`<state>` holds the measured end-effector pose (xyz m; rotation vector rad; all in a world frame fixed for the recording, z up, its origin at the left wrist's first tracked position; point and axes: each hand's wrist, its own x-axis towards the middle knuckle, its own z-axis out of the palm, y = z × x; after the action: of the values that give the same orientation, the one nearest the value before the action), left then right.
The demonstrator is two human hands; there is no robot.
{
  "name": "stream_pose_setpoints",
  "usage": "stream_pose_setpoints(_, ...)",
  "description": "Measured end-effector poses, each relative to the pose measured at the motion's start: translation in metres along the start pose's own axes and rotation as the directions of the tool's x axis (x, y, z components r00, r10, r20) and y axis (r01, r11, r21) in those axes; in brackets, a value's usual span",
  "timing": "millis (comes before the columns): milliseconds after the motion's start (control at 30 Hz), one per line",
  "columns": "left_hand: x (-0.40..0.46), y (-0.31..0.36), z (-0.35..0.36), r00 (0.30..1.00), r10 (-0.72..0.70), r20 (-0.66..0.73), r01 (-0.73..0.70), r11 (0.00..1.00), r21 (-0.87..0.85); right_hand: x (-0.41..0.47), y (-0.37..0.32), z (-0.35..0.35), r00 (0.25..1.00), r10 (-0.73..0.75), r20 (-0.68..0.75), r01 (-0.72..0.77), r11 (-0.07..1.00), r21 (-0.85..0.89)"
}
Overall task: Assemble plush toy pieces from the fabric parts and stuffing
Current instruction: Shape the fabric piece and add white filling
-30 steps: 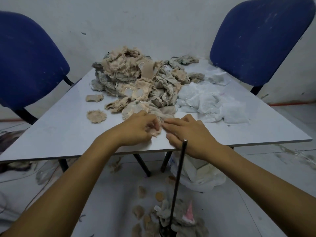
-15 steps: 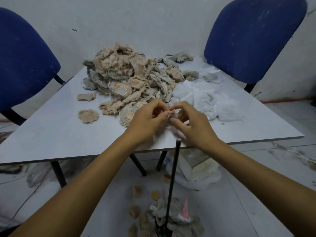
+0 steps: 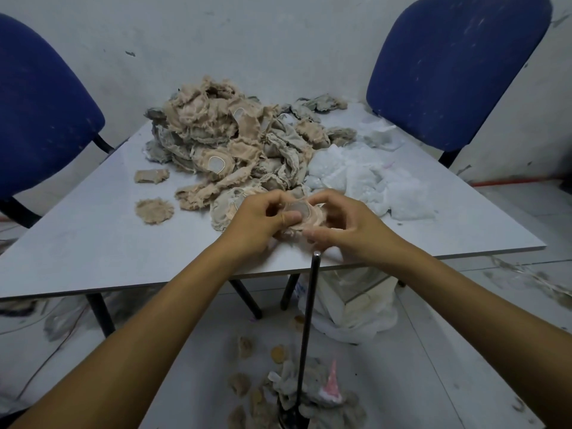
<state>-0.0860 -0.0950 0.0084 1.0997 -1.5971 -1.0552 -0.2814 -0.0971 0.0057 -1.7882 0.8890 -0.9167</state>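
So both hands are working one small round peach plush piece with a greyish oval patch [image 3: 301,213] right above the near edge of the white tabletop [image 3: 93,243]. The left hand [image 3: 260,221] is pinching its left rim, thumb on top pressing beside the patch, fingers curled underneath. The right hand [image 3: 343,227] is curling round the right and lower side, thumb pushing in along the bottom edge. The piece is sitting dead centre between the two hands, patch facing up at the camera, so neither hand is really nearer (looks roughly round, so I can't call a long axis).

My guess is the person is turning it or opening it up for filling. What matters next: the fluffy white stuffing heap [image 3: 365,181] is lying just beyond and to the right, near the right hand, so that hand would be reaching for it. The big tangled pile of beige and grey fabric pieces [image 3: 229,144] is sitting further back, left of centre.
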Motion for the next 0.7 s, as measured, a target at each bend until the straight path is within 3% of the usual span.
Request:
stream_pose_setpoints(67,0.000,0.002,0.002,1.000,-0.007,0.021,0.008,1.000,-0.030,-0.002,-0.002,0.000,1.000,0.009,0.016,-0.009,0.999,0.037)
stream_pose_setpoints(233,-0.002,0.009,0.001,0.993,0.037,0.115,-0.028,0.996,-0.080,-0.001,-0.002,0.005,0.985,0.025,-0.172,-0.017,0.999,0.045)
stream_pose_setpoints(367,0.000,0.014,-0.002,0.993,0.055,0.106,-0.046,0.995,-0.086,-0.002,-0.001,0.004,0.961,0.025,-0.274,-0.012,0.999,0.048)
stream_pose_setpoints(467,-0.001,0.014,-0.001,0.989,0.134,0.069,-0.134,0.991,-0.002,-0.001,0.001,0.007,0.940,0.014,-0.340,-0.012,1.000,0.008)
stream_pose_setpoints(567,-0.001,0.012,0.009,0.967,0.246,-0.059,-0.232,0.956,0.181,0.001,0.003,0.013,0.914,0.004,-0.405,-0.018,0.999,-0.030)
stream_pose_setpoints(700,-0.002,0.011,0.016,0.941,0.287,-0.178,-0.247,0.945,0.214,0.003,0.001,0.010,0.938,0.049,-0.343,-0.024,0.997,0.077)
